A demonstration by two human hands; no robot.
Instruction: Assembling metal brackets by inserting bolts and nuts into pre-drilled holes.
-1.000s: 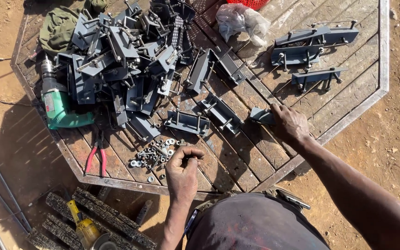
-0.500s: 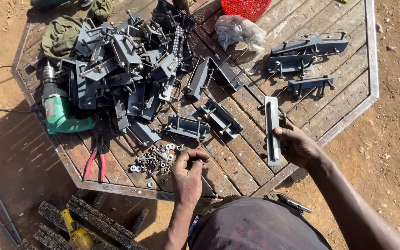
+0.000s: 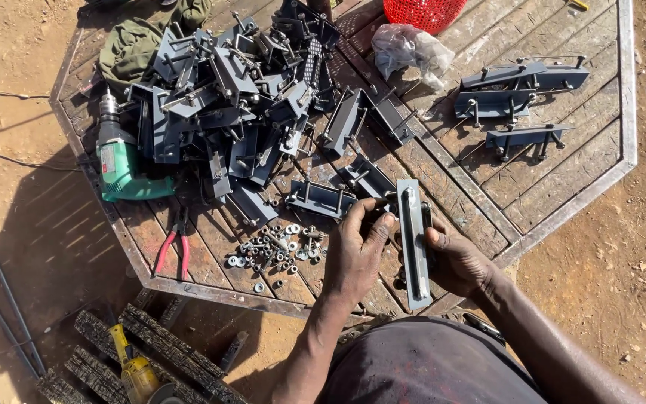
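Both hands grip one grey bracket (image 3: pixel 413 243) above the counter (image 3: pixel 562 202) edge: right hand (image 3: pixel 454 262) clasps its right side, left hand (image 3: pixel 357 251) pinches its left; long axis runs away from me.

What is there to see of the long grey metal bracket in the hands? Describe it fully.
The bracket is a long, narrow, flat piece of grey-painted metal with a raised strip down its middle. It lies lengthwise, pointing away from the person, above the near edge of the wooden table. The right hand grips its right side, and the left hand touches its upper left edge with the fingertips. Its underside is hidden.
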